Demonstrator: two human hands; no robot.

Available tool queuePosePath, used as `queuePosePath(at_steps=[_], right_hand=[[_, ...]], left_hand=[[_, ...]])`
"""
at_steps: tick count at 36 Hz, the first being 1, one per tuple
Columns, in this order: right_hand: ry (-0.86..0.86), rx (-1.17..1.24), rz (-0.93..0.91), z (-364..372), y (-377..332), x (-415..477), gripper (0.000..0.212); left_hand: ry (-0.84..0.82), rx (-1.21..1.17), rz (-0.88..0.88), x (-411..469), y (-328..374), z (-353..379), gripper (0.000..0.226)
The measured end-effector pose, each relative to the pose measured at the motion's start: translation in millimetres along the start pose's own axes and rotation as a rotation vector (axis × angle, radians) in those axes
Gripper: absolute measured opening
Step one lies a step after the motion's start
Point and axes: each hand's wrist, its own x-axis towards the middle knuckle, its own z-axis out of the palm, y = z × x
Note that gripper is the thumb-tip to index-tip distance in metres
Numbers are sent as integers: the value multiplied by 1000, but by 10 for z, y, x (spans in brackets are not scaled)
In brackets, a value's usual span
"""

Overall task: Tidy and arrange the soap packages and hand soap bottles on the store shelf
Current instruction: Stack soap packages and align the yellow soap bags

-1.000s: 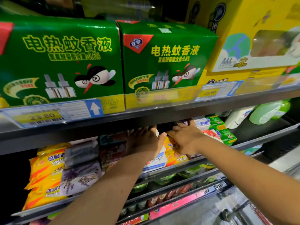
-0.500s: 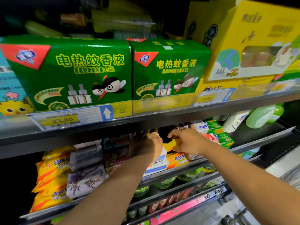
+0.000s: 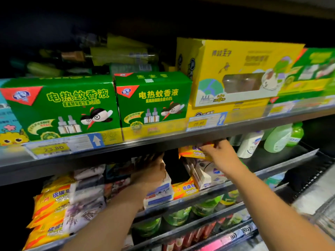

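My right hand (image 3: 220, 156) grips a yellow sulfur soap packet (image 3: 191, 153) and holds it raised just under the upper shelf, above white soap boxes (image 3: 204, 175). My left hand (image 3: 151, 173) rests on top of a white and blue soap pack (image 3: 159, 195) in the middle of the soap shelf. Another yellow sulfur soap packet (image 3: 184, 190) lies between the two stacks. At the shelf's left stand stacked yellow packets (image 3: 49, 209) and lavender soap packs (image 3: 85, 203). A white hand soap bottle (image 3: 249, 145) and a green one (image 3: 279, 137) lie at the right.
The shelf above (image 3: 126, 145) carries green mosquito-liquid boxes (image 3: 61, 105) and a yellow box (image 3: 235, 73), with price tags along its edge. Below the soap shelf's front rail (image 3: 272, 169) are green pouches (image 3: 177, 216) and further lower rows.
My right hand has lifted a yellow soap packet up and to the right, out of the stack. My left hand stayed on the white and blue pack. The view tilted upward.
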Motion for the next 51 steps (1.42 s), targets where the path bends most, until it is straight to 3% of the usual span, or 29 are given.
queuePosePath(at_steps=[1, 4, 5, 7, 8, 11, 13, 15, 18, 22, 24, 27, 30, 32, 35, 37, 40, 43, 45, 48, 51], right_hand=[[-7, 66, -3, -6, -6, -52, 8], [-39, 215, 45, 1, 13, -217, 37], [-56, 281, 53, 8, 53, -247, 36], [-124, 403, 88, 33, 104, -323, 19], [-161, 419, 110, 33, 137, -355, 15], [-214, 483, 151, 19, 176, -470, 16], [-255, 591, 206, 7, 139, -540, 17], [-296, 644, 221, 1, 123, -582, 18], [-347, 655, 228, -28, 101, -630, 5], [-558, 729, 211, -111, 115, -647, 56], [-686, 717, 140, -150, 165, -617, 67], [-686, 581, 54, -131, 167, -600, 53], [-568, 546, 59, -30, 126, -613, 36], [-531, 556, 67, 44, 114, -633, 30], [-473, 557, 68, 144, 129, -662, 33], [-434, 551, 68, 179, 145, -679, 28], [-452, 599, 137, 160, 174, -685, 12], [-559, 714, 255, 109, 206, -663, 15], [-636, 784, 273, 90, 254, -640, 27], [-775, 812, 213, 60, 339, -631, 62], [-804, 723, 158, 72, 364, -659, 68]], left_hand=[[-27, -150, -25, -51, 47, -90, 58], [-45, -731, -39, -161, 186, -277, 41], [-23, -846, -39, -191, 212, -331, 46], [-30, -818, 6, -249, 202, -431, 55], [-36, -697, 76, -315, 210, -475, 65], [-67, -462, 328, -556, 299, -515, 96], [63, -437, 511, -717, 398, -464, 97], [255, -417, 568, -800, 436, -339, 90], [364, -496, 487, -898, 448, -261, 76], [402, -583, 359, -1014, 512, -354, 54], [423, -657, 277, -1084, 545, -425, 43], [363, -954, 120, -1179, 619, -523, 29], [314, -1313, -31, -1226, 675, -527, 44], [341, -1395, -93, -1246, 708, -517, 56], [308, -1385, -91, -1331, 726, -515, 66], [199, -1314, -37, -1401, 663, -502, 78], [58, -895, -34, -1440, 541, -484, 85], [146, -747, -30, -1411, 521, -463, 64], [246, -790, -30, -1387, 551, -451, 46], [379, -850, -95, -1347, 566, -428, 34], [354, -966, -135, -1351, 544, -436, 20]])
